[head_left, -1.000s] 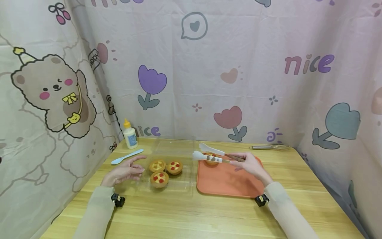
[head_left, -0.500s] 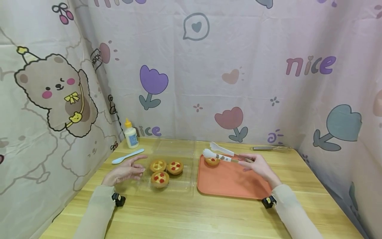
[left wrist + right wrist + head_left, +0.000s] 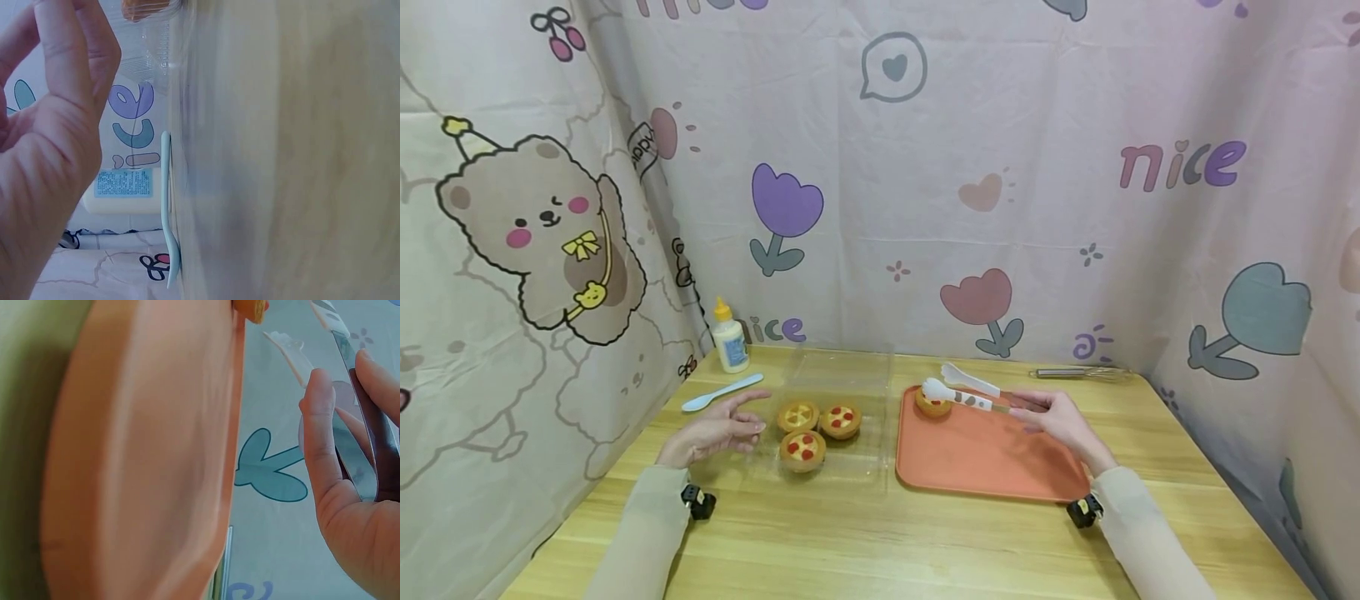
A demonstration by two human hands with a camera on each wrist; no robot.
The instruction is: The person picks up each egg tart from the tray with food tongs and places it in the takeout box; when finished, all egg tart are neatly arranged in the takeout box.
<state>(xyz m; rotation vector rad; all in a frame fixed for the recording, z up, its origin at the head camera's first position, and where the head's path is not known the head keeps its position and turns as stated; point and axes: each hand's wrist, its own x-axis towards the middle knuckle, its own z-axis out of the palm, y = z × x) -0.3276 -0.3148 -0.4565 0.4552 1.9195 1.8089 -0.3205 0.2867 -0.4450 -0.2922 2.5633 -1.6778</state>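
My right hand [image 3: 1060, 418] holds a pair of tongs [image 3: 977, 402] with white paw-shaped tips over the orange tray [image 3: 985, 462]. The tips stand apart, above a small tart [image 3: 931, 407] at the tray's back left corner, and partly hide it. In the right wrist view, thumb and fingers grip the brown and metal arms of the tongs [image 3: 381, 434]. My left hand [image 3: 718, 429] hovers with loosely bent fingers, holding nothing, beside a clear plastic box [image 3: 868, 450]. Inside the box sit three tarts [image 3: 802, 451], two with red pieces on top and one with yellow.
A light blue spoon [image 3: 722, 392] lies at the back left, near a white bottle [image 3: 731, 343] with a yellow nozzle. Along the back right edge lies a whisk [image 3: 1078, 372]. The box's clear lid [image 3: 838, 367] stands open toward the printed curtain.
My right hand and the tongs have moved to the right, their tips going from left of the tray to above the tart. The left hand stays in place.
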